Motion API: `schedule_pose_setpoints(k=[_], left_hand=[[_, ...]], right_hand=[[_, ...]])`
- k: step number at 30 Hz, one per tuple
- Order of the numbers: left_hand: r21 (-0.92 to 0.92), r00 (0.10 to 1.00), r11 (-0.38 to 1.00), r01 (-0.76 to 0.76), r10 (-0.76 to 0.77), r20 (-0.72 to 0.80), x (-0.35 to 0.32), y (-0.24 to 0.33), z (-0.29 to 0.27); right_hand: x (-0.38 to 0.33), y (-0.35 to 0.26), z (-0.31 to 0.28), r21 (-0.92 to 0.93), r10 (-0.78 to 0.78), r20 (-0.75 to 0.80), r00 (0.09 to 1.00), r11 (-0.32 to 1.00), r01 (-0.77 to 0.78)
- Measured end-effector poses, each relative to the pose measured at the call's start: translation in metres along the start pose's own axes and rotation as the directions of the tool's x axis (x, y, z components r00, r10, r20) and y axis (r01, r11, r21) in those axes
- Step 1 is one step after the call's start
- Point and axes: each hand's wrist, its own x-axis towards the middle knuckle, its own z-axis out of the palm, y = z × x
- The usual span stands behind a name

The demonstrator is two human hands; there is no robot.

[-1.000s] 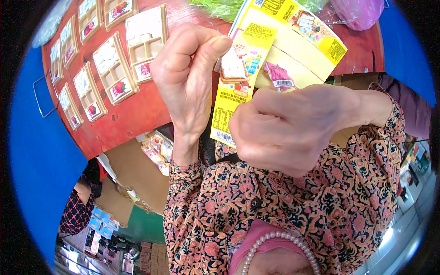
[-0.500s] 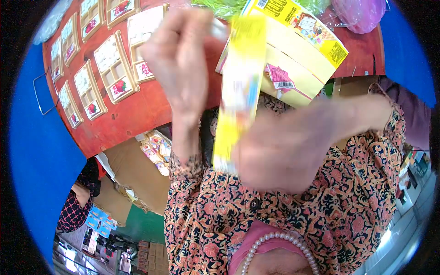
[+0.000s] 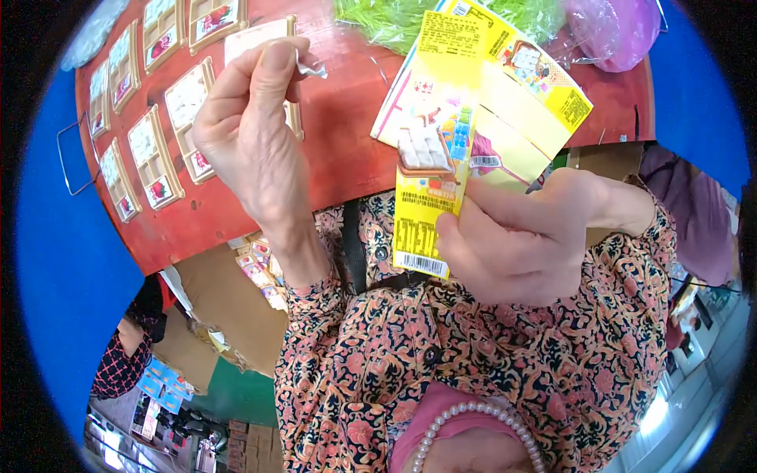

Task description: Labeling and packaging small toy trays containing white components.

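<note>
My left hand is raised over the table, thumb and fingers pinched on a small white scrap that looks like thin paper or film. In my right hand is a long yellow printed packaging card, gripped by its lower right edge and standing upright in front of my chest. The card shows a picture of white pieces in a tray. Behind it lie larger yellow and cream printed sheets, partly covered. Just past my left hand, trays hold white pieces and strawberry-printed labels; my hand hides some of them.
The red table curves around in front of me. Green strands in clear plastic and a pink plastic bag lie at its far side. Below the left edge, an open cardboard box holds small packs. Another person's sleeve shows farther left.
My left hand has moved left, away from the card, and the white scrap now shows plainly between its fingers. The card and my right hand have shifted slightly right.
</note>
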Motion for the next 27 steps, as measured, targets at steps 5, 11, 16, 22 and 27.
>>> schedule_pose_setpoints(k=[5, 11, 16, 22, 27], left_hand=[[-0.002, 0.995, 0.996, 0.086, -0.086, 0.045, -0.007, 0.000, -0.005], [-0.058, 0.960, 0.966, 0.251, -0.242, 0.138, -0.019, 0.005, 0.001], [-0.236, 0.899, 0.899, 0.370, -0.283, 0.334, -0.022, 0.006, -0.006], [-0.384, 0.847, 0.790, 0.478, -0.299, 0.439, -0.021, 0.006, -0.004], [-0.329, 0.898, 0.848, 0.414, -0.324, 0.297, -0.023, 0.004, 0.002]], right_hand=[[-0.005, -0.005, 0.010, -0.054, 0.071, -0.037, 0.997, 0.996, -0.073], [-0.007, -0.008, 0.005, 0.068, 0.157, 0.016, 0.987, 0.985, -0.158], [-0.012, -0.005, 0.007, 0.090, 0.161, -0.008, 0.987, 0.983, -0.159], [-0.020, -0.007, 0.004, 0.100, 0.290, -0.011, 0.957, 0.952, -0.288], [-0.028, -0.009, -0.009, 0.492, 0.590, 0.150, 0.793, 0.651, -0.577]])
